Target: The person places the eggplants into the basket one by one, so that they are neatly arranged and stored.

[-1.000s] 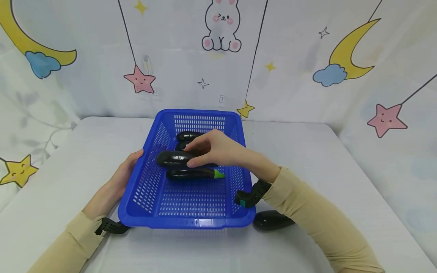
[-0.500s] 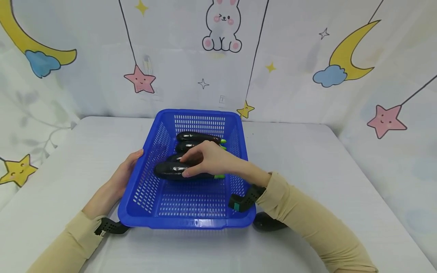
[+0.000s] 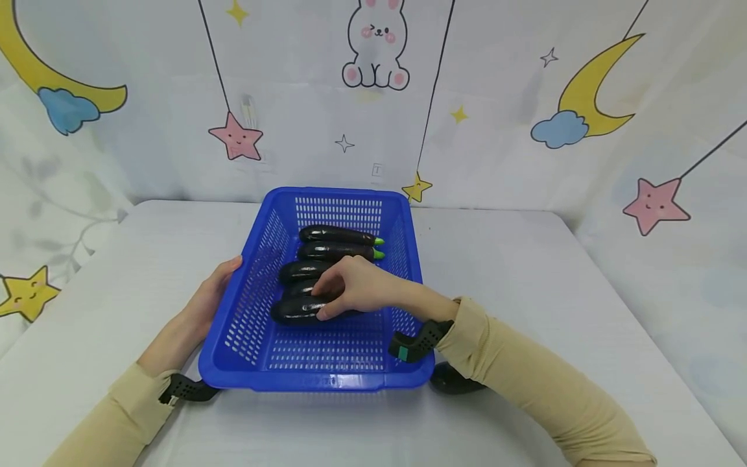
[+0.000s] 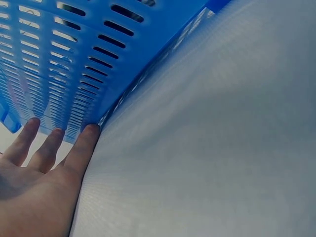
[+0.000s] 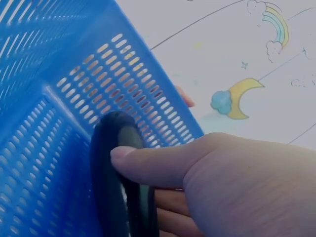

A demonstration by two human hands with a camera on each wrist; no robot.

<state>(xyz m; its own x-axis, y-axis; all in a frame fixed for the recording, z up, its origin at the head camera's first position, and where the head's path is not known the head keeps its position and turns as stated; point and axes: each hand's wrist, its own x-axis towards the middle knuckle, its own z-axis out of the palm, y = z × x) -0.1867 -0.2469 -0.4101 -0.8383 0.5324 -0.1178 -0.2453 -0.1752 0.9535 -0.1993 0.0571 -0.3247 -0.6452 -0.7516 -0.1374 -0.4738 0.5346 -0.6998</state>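
My right hand (image 3: 364,284) pinches a glossy black eggplant (image 3: 294,312) between thumb and fingers, low inside the blue plastic basket (image 3: 315,381). In the right wrist view the thumb lies along the eggplant (image 5: 111,182), close to the basket wall. Behind it several more eggplants (image 3: 337,235) lie crosswise in a row; two show green stem ends, while my hand covers the right ends of the nearer ones. My left hand (image 3: 204,301) rests at the basket's left side. In the left wrist view its fingers (image 4: 81,150) extend straight against the slotted outer wall.
Another dark eggplant (image 3: 454,379) lies on the white table (image 3: 502,259) outside the basket's near right corner, partly hidden by the right forearm. A white backdrop (image 3: 303,117) with printed moons, stars and a rabbit hangs behind the table.
My right hand has carried the held eggplant down and toward the near side of the basket, uncovering the eggplants behind. The left hand and basket have stayed in place.
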